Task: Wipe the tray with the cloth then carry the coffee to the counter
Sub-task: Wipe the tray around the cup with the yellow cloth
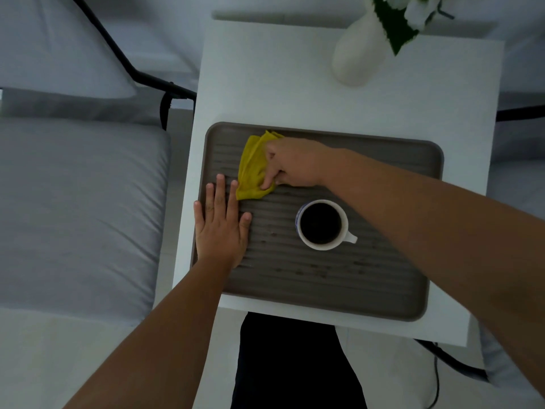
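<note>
We pressed our left hand (221,228) flat, fingers spread open, on the left edge of the grey ribbed tray (383,293), which lay on the white table (265,84). Our right hand (295,163) gripped the yellow cloth (252,169) against the tray's far left part. The full coffee cup (321,224) stood near the tray's middle.

Flowers (413,13) cut off by top edge, cloth (253,169) partly hidden under right hand (295,163), both forearms leaving frame.
</note>
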A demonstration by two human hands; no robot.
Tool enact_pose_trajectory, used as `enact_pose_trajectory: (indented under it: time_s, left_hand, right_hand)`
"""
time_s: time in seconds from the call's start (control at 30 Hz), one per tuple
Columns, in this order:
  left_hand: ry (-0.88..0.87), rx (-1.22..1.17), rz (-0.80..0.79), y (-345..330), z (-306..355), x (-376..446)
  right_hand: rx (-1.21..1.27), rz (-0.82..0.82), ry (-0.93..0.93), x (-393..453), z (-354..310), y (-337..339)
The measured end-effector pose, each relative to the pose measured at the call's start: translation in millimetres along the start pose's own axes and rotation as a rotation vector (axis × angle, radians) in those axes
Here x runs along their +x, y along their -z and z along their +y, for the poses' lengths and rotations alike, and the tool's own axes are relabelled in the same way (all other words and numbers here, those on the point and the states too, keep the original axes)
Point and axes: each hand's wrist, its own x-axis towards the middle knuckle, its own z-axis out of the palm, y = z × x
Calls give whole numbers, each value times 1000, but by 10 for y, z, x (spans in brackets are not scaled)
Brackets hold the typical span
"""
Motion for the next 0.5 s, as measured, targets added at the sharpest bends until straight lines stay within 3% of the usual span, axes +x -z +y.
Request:
enact_pose_trajectory:
  time_s: [0.1, 0.17, 0.33, 0.4, 0.5]
  left_hand:
    - [0, -7, -11, 8, -5, 3]
    - [-2, -14, -21, 14, -4, 6]
    - [-9, -25, -35, 29, 1, 6]
    - [-13, -31, -37, 28, 0, 9]
    - [-10, -32, -34, 22, 3, 8]
  right_hand:
    - [22, 163, 2, -399, 218, -118]
    - [26, 281, -92, -778, 445, -255]
    - [201, 557, -602, -1754, 599, -659]
    - [250, 673, -794, -1881, 513, -787]
    - [326, 748, -940, -1711, 345, -830]
